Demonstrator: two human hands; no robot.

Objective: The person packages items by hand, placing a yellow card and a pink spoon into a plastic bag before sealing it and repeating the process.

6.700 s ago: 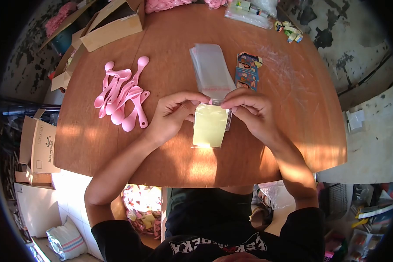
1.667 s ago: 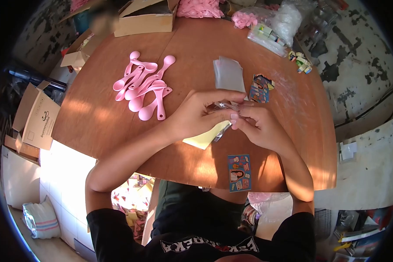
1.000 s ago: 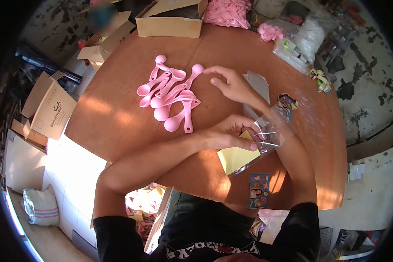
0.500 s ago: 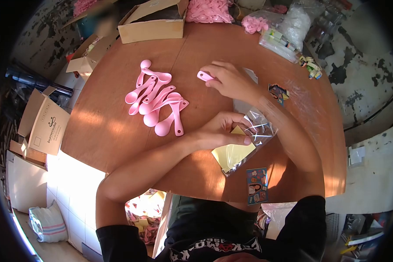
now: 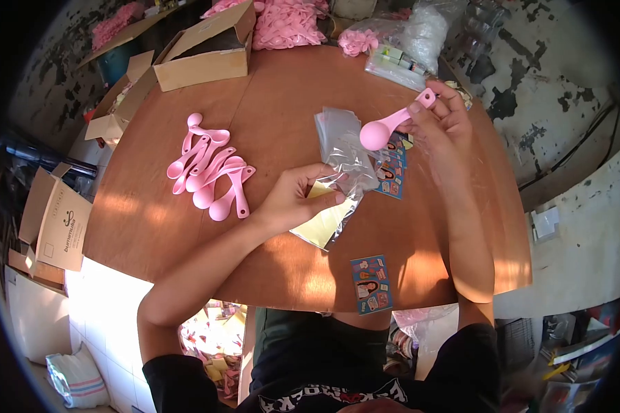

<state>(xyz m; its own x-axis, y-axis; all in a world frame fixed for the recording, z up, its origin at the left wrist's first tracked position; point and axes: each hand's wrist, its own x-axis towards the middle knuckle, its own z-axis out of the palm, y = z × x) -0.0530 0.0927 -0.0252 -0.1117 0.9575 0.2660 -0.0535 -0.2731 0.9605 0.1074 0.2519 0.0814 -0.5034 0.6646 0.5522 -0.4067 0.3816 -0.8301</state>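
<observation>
My right hand [image 5: 442, 127] holds a pink measuring spoon [image 5: 386, 132] by its handle, bowl pointing left. My left hand [image 5: 300, 199] pinches a clear plastic bag [image 5: 355, 173] with a pale yellow card [image 5: 322, 224] inside. The spoon's bowl is just above and right of the bag's upper end. Behind the bag lies a stack of clear bags [image 5: 339, 127]. Under the spoon are blue printed cards [image 5: 391, 180], partly covered. A loose pile of pink measuring spoons [image 5: 213, 168] rests left of my left hand. Another blue printed card [image 5: 372, 283] lies at the near table edge.
An open cardboard box [image 5: 203, 69] stands at the table's far left, beside a bag of pink spoons [image 5: 289, 24]. More plastic packaging [image 5: 396, 67] sits at the far right. Cartons [image 5: 60, 220] stand on the floor to the left. The wooden table [image 5: 138, 220] has a curved edge.
My right hand has swung right with the spoon, turning it so the bowl now shows and points left. My left hand still holds the bag. The whole view has shifted somewhat.
</observation>
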